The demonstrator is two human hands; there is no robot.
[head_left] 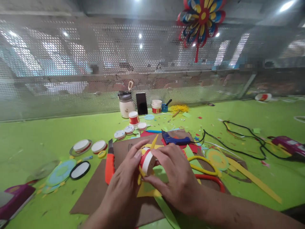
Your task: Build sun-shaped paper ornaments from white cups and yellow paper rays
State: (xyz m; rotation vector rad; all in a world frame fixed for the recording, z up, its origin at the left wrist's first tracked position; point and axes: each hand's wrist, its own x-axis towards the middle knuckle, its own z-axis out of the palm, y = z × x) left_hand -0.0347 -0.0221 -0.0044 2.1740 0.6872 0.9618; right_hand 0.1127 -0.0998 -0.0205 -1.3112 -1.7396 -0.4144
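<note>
Between my two hands is a small red-and-white paper cup point(147, 161), tilted, with yellow paper pieces about its far edge. My left hand point(125, 178) grips its left side, thumb and fingers closed on it. On the other side my right hand point(179, 176) pinches the rim between thumb and fingers. Beneath them lie yellow paper point(141, 190) and a brown board point(89, 190). An orange utility knife point(110, 168) rests left of my left hand. Yellow-handled scissors point(212, 163) and a red handle point(214, 179) are beside my right hand. Behind it lies a blue glue gun point(176, 139).
Further back stand a white jar point(127, 106), a dark phone point(141, 103) and paper cups point(134, 118). White lids point(98, 146) and a blue paper disc point(60, 173) lie left. A black cord point(250, 156) crosses the green table to the right. A colourful pinwheel point(202, 19) hangs above.
</note>
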